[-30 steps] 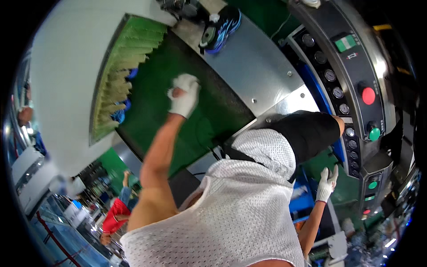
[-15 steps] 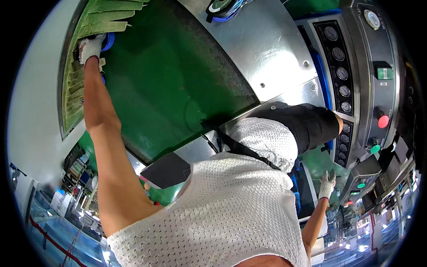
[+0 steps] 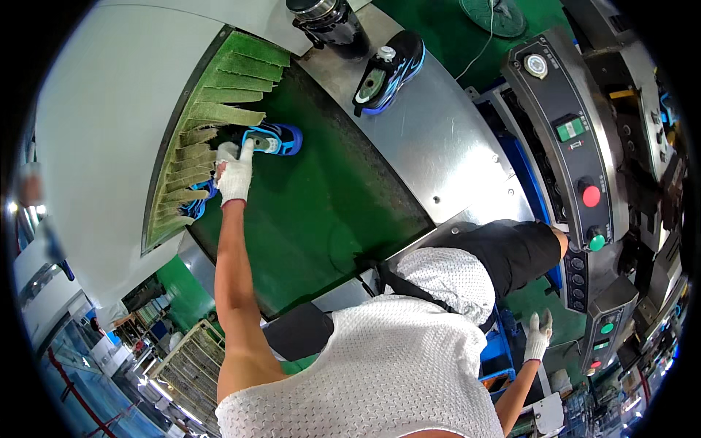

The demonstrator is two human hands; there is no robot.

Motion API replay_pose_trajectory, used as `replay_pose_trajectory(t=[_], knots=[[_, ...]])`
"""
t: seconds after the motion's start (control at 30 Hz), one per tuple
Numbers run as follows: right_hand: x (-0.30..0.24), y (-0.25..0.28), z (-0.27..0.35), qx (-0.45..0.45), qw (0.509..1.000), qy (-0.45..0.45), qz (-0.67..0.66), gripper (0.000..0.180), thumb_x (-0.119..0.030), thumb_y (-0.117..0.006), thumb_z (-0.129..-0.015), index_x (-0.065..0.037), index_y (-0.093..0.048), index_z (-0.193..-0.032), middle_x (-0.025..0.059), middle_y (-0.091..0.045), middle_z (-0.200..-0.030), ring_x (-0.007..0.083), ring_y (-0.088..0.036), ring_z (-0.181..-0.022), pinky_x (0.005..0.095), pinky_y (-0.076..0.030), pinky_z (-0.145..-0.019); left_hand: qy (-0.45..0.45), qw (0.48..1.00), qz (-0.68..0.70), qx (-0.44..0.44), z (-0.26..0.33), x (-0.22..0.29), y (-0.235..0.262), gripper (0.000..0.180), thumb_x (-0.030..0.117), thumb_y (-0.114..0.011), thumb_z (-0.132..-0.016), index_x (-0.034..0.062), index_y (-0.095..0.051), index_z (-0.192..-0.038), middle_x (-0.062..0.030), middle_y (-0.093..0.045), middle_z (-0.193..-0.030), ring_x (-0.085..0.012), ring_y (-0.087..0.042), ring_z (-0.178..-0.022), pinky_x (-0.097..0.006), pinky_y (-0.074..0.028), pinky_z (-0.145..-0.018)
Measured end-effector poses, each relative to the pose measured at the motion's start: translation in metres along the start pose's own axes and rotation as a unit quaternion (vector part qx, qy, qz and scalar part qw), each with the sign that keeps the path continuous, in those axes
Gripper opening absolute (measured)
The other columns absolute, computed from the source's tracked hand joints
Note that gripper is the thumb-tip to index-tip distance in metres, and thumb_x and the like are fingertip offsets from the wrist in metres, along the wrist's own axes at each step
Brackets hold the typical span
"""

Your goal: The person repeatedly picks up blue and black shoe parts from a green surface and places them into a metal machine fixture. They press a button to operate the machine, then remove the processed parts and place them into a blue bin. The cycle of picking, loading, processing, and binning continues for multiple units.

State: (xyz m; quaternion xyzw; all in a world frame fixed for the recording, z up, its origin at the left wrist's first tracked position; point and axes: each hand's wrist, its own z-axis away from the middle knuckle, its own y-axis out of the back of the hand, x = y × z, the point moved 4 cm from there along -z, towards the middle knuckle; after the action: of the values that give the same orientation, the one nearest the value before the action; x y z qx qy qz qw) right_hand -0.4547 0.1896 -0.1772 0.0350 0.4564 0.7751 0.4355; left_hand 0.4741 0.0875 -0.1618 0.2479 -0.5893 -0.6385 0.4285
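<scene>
My left hand (image 3: 235,174), in a white glove, reaches to a green strip curtain (image 3: 230,82). Its thumb and fingers close at the heel end of a black and blue sports shoe (image 3: 286,139), which lies on the green belt (image 3: 321,182) with a grey-green last inside. Beside the wrist, a second blue shoe (image 3: 198,204) sits partly hidden under the strips. Off to the lower right, my gloved right hand (image 3: 538,337) has its fingers stretched apart and holds nothing.
On the metal ledge (image 3: 453,139) stand another black and blue shoe (image 3: 401,69) with a last and a dark bottle (image 3: 332,29). A control panel (image 3: 562,131) with red and green buttons rises at the right. A blue crate (image 3: 496,350) is near my right arm.
My view has swung left, bringing the bottle and the whole ledge shoe into sight. The shoe by my left hand now lies farther out from the strips. My right hand stays open.
</scene>
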Motion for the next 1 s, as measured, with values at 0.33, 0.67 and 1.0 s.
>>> replay_pose_trajectory(t=[0.33,0.67,1.0], knots=[[-0.313,-0.042,0.082,-0.105,0.928,0.281,-0.222,0.056,-0.008,-0.071,-0.096,0.003,-0.053,-0.149,0.0169,-0.068,-0.132,0.0223,-0.067,-0.12,0.0368,-0.052,-0.106,-0.273,0.952,0.006,0.139,-0.002,0.016,0.002,0.039,0.031,-0.068,-0.098,-0.0001,-0.064,-0.121,-0.0254,-0.061,-0.12,-0.0464,-0.059,-0.112,-0.053,-0.048,-0.097],[-0.446,-0.172,0.146,-0.012,0.824,0.566,0.024,0.049,-0.019,-0.072,-0.077,0.01,-0.057,-0.115,0.0239,-0.064,-0.097,0.0396,-0.066,-0.087,0.0456,-0.053,-0.077,-0.469,0.845,0.235,-0.102,0.256,0.243,0.033,0.023,0.006,-0.075,-0.087,0.0006,-0.069,-0.108,-0.0134,-0.062,-0.107,-0.0222,-0.064,-0.09,-0.034,-0.054,-0.075],[-0.291,-0.004,0.076,-0.194,0.94,0.241,-0.147,0.082,-0.069,-0.071,-0.084,0.0,-0.059,-0.127,0.0216,-0.069,-0.113,0.0352,-0.069,-0.108,0.0418,-0.053,-0.094,-0.878,0.465,0.101,-0.043,0.371,0.534,0.105,0.057,0.022,-0.083,-0.085,-0.0007,-0.063,-0.133,-0.0193,-0.067,-0.119,-0.0313,-0.068,-0.101,-0.041,-0.057,-0.086]])
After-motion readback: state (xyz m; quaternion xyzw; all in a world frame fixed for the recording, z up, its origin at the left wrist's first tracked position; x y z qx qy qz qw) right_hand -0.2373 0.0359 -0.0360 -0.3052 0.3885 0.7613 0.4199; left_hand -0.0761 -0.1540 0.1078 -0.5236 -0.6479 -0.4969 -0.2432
